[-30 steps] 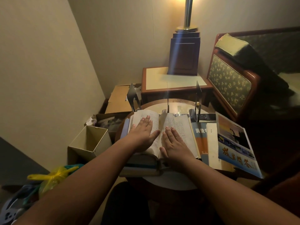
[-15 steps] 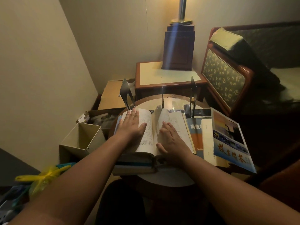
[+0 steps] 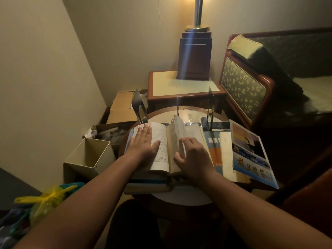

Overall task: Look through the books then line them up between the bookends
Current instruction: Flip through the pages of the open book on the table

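Note:
An open book (image 3: 161, 141) lies on a stack of books (image 3: 147, 184) on the small round table (image 3: 181, 196). My left hand (image 3: 143, 143) presses flat on its left page. My right hand (image 3: 195, 156) has curled fingers, and its thumb and forefinger pinch a few pages that stand up from the right side. Two dark metal bookends stand at the table's far edge, the left bookend (image 3: 137, 103) and the right bookend (image 3: 210, 100). To the right lie an orange and blue book (image 3: 213, 150), a white book (image 3: 226, 153) and a blue magazine (image 3: 251, 153).
A white open box (image 3: 89, 155) and a cardboard box (image 3: 123, 108) sit left of the table. Behind it stands a side table (image 3: 179, 85) with a lamp base (image 3: 195, 56). A patterned armchair (image 3: 246, 88) is at the right, a yellow plastic bag (image 3: 48, 198) at the lower left.
My right hand went from lying flat on the right page to curling and lifting a few pages. My left hand slid further up and out on the left page.

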A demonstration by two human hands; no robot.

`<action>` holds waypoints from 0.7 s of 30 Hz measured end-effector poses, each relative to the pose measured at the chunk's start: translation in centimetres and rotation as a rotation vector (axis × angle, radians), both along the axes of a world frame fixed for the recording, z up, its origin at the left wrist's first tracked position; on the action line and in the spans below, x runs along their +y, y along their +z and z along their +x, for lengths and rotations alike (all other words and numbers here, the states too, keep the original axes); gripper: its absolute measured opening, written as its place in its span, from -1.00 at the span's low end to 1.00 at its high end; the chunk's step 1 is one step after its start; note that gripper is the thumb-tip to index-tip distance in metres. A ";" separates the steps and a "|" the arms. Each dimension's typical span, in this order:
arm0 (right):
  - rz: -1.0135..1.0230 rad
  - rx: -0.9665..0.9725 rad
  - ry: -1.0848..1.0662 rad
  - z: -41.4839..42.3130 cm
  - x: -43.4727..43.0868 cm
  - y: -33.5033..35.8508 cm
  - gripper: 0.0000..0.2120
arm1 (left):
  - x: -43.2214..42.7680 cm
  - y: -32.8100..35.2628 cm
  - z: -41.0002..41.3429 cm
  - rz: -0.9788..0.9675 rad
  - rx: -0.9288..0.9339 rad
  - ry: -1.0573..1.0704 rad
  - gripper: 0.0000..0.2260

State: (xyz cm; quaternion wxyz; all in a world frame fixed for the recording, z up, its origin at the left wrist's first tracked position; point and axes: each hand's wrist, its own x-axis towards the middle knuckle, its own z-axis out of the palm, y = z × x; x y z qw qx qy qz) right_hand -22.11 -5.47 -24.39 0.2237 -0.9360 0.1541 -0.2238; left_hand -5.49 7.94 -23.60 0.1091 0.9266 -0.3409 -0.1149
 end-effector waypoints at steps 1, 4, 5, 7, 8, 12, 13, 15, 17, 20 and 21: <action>0.021 -0.017 0.008 0.1 0.0 0.5 -0.67 | -0.1 0.0 0.0 -0.010 0.007 0.002 -0.35; 0.093 -0.070 0.004 0.4 0.0 2.0 -0.75 | -0.2 0.3 0.4 -0.044 0.045 0.013 -0.37; 0.110 -0.082 0.003 0.5 0.1 2.5 -0.74 | -0.1 0.5 0.5 -0.057 0.053 0.010 -0.38; 0.126 -0.099 0.018 0.8 0.3 3.4 -0.75 | 0.2 1.0 0.6 -0.097 0.046 -0.014 -0.38; 0.126 -0.104 0.032 1.0 0.5 3.8 -0.76 | 0.4 1.2 0.5 -0.132 0.039 -0.030 -0.38; 0.109 -0.104 0.090 1.9 1.5 4.9 -0.83 | 1.8 2.1 -0.4 -0.420 -0.065 -0.079 -0.48; 0.106 -0.102 0.095 2.1 1.8 5.1 -0.82 | 2.2 2.3 -0.6 -0.508 -0.120 -0.103 -0.50; 0.094 -0.105 0.099 2.4 2.2 5.3 -0.79 | 2.8 2.6 -0.9 -0.636 -0.208 -0.164 -0.52; 0.089 -0.114 0.112 2.7 2.6 5.4 -0.78 | 3.1 2.8 -1.1 -0.722 -0.221 -0.170 -0.57; 0.073 -0.135 0.127 3.2 3.3 5.1 -0.76 | 3.0 3.6 -1.3 -0.782 -0.058 -0.034 -0.71; 0.055 -0.145 0.135 3.4 3.5 4.9 -0.74 | 2.9 3.7 -1.1 -0.766 0.014 0.005 -0.74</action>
